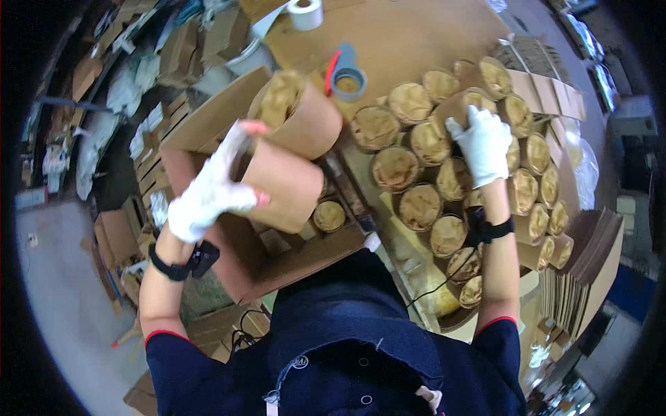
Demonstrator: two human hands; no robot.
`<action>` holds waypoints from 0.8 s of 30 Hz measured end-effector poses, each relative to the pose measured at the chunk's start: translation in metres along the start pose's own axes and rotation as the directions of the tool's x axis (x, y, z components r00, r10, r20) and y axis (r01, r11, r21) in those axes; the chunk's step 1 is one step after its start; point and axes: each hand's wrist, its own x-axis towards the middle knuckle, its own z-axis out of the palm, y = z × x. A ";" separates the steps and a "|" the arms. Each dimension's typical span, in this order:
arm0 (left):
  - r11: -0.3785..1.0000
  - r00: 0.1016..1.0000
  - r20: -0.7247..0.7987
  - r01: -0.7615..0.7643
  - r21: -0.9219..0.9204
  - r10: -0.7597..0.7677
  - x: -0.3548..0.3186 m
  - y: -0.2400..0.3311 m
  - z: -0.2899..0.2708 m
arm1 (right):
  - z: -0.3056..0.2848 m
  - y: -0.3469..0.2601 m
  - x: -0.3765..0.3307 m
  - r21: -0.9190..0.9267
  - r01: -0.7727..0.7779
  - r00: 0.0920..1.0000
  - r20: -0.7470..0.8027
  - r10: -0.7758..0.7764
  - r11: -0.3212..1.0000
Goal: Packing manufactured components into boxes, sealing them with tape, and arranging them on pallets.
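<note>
My left hand [218,184], in a white glove with bare fingertips, is closed around a brown cardboard tube [288,186] tilted over an open carton [253,274]. Beside it, a second tube [316,128], stuffed with crumpled brown paper, leans above the carton's far side, close to my fingertips. On the right, my gloved right hand [481,142] grips the near rim of a paper-filled tube [454,111] in a crowd of upright tubes. Inside the carton, a shorter paper-topped tube [329,216] shows low down; my left hand and the tilted tube hide part of the interior.
A tape dispenser [347,73] and a white roll [305,14] lie on the far tabletop [416,31]. Several paper-filled tubes [421,206] crowd the right side. Stacked flat cardboard [579,291] stands at the near right. A cable hangs from my right wrist strap.
</note>
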 end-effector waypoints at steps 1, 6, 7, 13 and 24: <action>0.998 0.998 -0.016 0.062 -0.016 -0.062 -0.020 -0.013 -0.008 | -0.003 0.001 0.005 0.045 0.018 0.999 0.036 -0.020 0.999; 0.880 0.932 0.006 0.343 -0.328 -0.362 -0.068 -0.101 0.002 | 0.025 0.011 0.001 0.729 -0.318 0.946 0.201 0.255 0.606; 0.818 0.900 0.044 0.415 -0.398 -0.434 -0.070 -0.125 0.007 | 0.027 0.012 -0.004 0.886 -0.381 0.911 0.312 0.268 0.263; 0.685 0.726 -0.264 0.371 -0.627 -0.635 -0.059 -0.276 0.069 | -0.101 -0.060 -0.025 0.882 -0.470 0.870 0.458 0.181 0.028; 0.375 0.650 0.377 0.720 -0.584 -0.660 -0.066 -0.260 0.055 | -0.112 -0.116 -0.095 0.645 -0.756 0.651 0.723 -0.230 -0.112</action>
